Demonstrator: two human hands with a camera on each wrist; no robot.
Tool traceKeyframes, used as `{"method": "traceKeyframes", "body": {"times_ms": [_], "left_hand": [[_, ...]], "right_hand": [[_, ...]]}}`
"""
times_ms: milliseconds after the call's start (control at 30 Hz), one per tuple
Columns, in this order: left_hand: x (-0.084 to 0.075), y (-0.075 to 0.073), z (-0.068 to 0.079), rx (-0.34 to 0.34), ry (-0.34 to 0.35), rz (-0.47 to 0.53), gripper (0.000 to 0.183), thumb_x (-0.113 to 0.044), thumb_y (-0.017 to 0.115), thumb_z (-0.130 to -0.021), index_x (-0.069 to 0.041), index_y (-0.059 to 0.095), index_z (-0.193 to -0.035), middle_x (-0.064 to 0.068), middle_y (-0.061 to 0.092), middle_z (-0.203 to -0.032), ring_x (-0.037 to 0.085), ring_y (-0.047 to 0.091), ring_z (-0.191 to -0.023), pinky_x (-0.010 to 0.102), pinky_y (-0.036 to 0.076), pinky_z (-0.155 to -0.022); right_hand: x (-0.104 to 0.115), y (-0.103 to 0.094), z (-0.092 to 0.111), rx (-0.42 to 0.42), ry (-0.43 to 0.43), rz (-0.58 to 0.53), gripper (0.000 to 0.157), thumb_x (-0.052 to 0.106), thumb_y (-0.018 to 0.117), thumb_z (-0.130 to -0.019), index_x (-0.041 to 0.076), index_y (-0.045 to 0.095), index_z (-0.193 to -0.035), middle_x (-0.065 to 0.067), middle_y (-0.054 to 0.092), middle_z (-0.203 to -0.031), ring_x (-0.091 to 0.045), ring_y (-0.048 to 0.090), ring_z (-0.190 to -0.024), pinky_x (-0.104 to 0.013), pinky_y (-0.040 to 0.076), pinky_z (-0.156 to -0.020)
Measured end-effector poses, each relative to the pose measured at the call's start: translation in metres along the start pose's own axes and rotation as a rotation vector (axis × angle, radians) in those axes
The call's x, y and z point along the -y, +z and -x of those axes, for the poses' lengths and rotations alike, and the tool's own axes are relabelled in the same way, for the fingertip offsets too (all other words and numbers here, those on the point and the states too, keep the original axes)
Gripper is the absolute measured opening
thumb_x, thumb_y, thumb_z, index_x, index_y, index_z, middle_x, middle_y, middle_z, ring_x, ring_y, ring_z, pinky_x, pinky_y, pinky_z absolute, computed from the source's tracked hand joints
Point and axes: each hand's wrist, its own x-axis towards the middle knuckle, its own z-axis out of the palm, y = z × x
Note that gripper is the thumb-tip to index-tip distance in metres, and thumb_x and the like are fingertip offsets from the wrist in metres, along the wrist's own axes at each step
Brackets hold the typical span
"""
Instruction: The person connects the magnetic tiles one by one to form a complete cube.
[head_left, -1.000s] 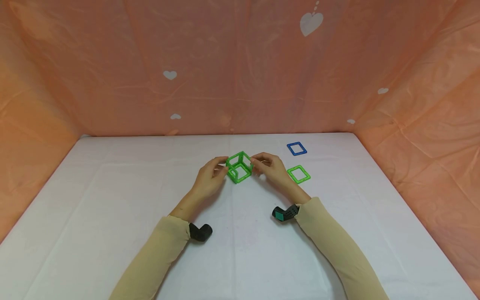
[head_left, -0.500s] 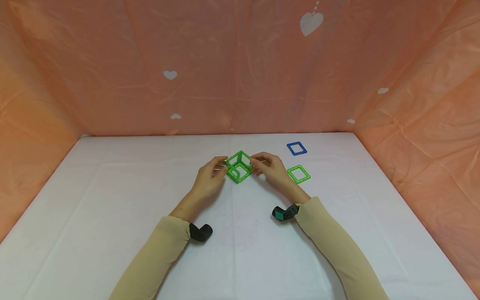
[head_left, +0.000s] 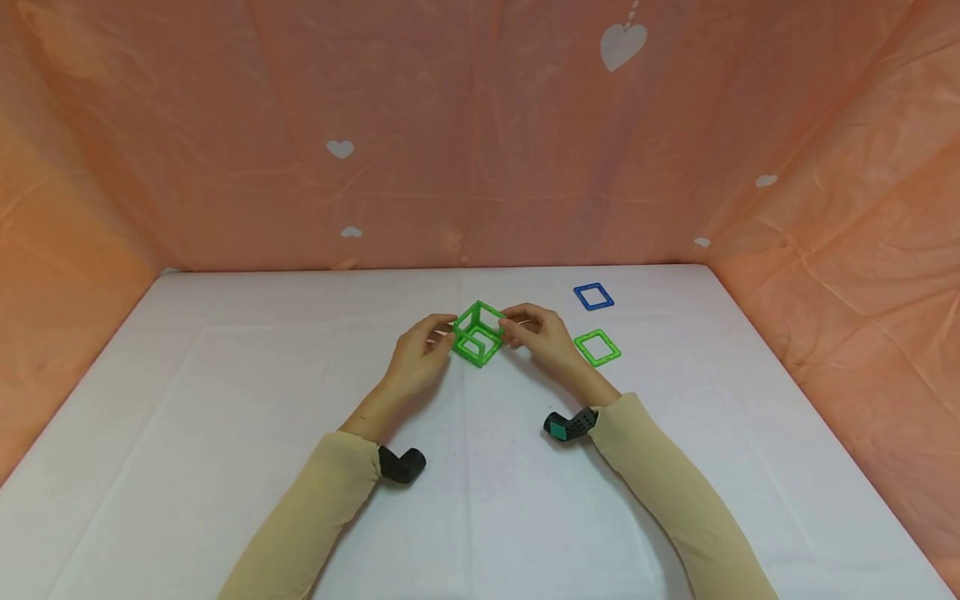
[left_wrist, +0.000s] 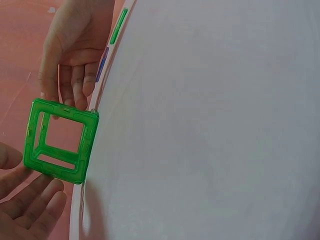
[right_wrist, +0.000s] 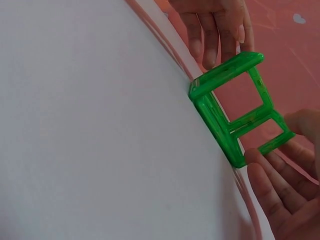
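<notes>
Low over the white table, both hands hold a small box of green square magnetic tiles (head_left: 467,315), which are hollow frames joined at their edges. My left hand (head_left: 417,357) pinches its left side between thumb and fingers. On the opposite side, the thumb and fingers of my right hand (head_left: 546,340) pinch the box near its right corner. In the left wrist view, one square green face (left_wrist: 89,147) of the box faces the camera. Seen from the right wrist, the box has open gaps between its tiles, and the right fingertips (right_wrist: 256,156) touch its lower edge.
A loose green square tile (head_left: 608,361) lies flat right of the right hand. Behind it lies a blue square tile (head_left: 602,307). An orange cloth with hearts (head_left: 480,167) hangs along the table's back and sides. Each wrist wears a black camera (head_left: 402,465).
The green tile box has turned slightly between the hands, its near corner shifting right and its far corner left. Both hands stay nearly in place, and the loose tiles have not moved.
</notes>
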Motion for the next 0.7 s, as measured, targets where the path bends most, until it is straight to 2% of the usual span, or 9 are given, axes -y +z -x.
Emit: {"method": "traceKeyframes", "body": {"times_ms": [233,467,700], "left_hand": [[-0.0001,0.0002,0.0006,-0.002,-0.008,-0.007,0.032,-0.008,0.052,-0.096,0.001,0.057,-0.127,0.020,0.063,-0.114,0.032,0.061,-0.100,0.044,0.049,-0.088],[0.0007,0.0011,0.0003,0.000,-0.013,-0.011,0.033,-0.009,0.051,-0.096,0.000,0.056,-0.127,0.020,0.063,-0.114,0.033,0.061,-0.099,0.044,0.050,-0.088],[0.0001,0.0016,-0.0001,0.003,-0.011,-0.007,0.034,-0.009,0.052,-0.096,0.000,0.056,-0.128,0.021,0.064,-0.111,0.033,0.061,-0.097,0.044,0.050,-0.087]], "right_hand": [[-0.0021,0.0009,0.0000,0.010,0.005,0.037,0.033,0.017,0.062,-0.094,0.000,0.060,-0.121,-0.020,0.066,-0.108,-0.017,0.069,-0.082,-0.029,0.055,-0.075],[0.0045,0.0017,0.0048,0.028,0.020,0.034,0.038,0.014,0.062,-0.093,-0.003,0.056,-0.126,-0.024,0.062,-0.116,-0.037,0.065,-0.098,-0.041,0.054,-0.084],[0.0020,0.0028,0.0025,0.013,0.053,0.033,0.041,0.016,0.067,-0.090,0.000,0.057,-0.127,-0.021,0.063,-0.115,-0.030,0.065,-0.099,-0.035,0.053,-0.083]]}}
